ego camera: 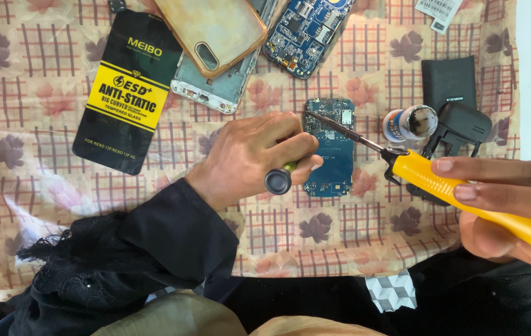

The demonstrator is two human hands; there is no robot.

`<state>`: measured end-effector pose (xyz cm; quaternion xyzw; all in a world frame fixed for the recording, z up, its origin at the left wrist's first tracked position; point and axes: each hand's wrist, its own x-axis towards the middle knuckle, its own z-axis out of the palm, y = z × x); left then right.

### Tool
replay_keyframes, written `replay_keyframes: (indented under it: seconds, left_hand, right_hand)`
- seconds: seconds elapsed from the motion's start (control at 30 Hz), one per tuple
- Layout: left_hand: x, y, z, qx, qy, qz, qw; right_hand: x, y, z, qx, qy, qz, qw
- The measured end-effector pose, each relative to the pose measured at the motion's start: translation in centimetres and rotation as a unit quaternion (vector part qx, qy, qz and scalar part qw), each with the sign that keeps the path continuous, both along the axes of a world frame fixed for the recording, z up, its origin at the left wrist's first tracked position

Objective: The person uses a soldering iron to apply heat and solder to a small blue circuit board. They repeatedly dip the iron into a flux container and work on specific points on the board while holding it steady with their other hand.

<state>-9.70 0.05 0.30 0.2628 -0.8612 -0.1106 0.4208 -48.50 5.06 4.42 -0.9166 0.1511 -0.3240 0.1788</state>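
Fingers of the left hand point(259, 152) close around a small screwdriver point(280, 177) with a black end cap, just beside a blue circuit board point(331, 149) lying on the flowered checked cloth point(35, 93). The right hand point(508, 208) grips a yellow-handled soldering iron point(427, 177), its tip resting on the board's upper edge.

Two circuit boards lay on the cloth, one small point(331, 149) and one larger point(306, 31) at the top edge; two hand tools were held, a yellow-handled iron point(458, 190) and a small screwdriver point(281, 177) (mostly hidden in the fist); one phone frame point(212, 87); one amber case point(212, 28); one black packet point(125, 90); one small round tin point(410, 123).
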Motion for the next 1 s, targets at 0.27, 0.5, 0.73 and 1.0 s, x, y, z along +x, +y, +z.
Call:
replay_keyframes:
  seconds: [0.27,0.5,0.73,1.0]
  left_hand:
    - [-0.4,0.0,-0.1,0.002,0.006,0.001,1.0]
    - [-0.9,-0.1,-0.2,0.005,0.006,0.002,1.0]
    - [-0.8,-0.3,-0.2,0.016,0.009,0.001,1.0]
    - [-1.1,-0.4,-0.2,0.026,0.004,0.0,1.0]
  right_hand:
    - [0.0,-0.4,0.5,-0.004,0.014,0.037,0.999]
    - [-0.4,-0.7,0.2,-0.024,0.008,0.011,1.0]
    - [-1.3,-0.4,0.0,0.024,0.032,0.014,0.999]
    - [-0.5,-1.0,0.7,0.019,0.022,0.049,0.998]
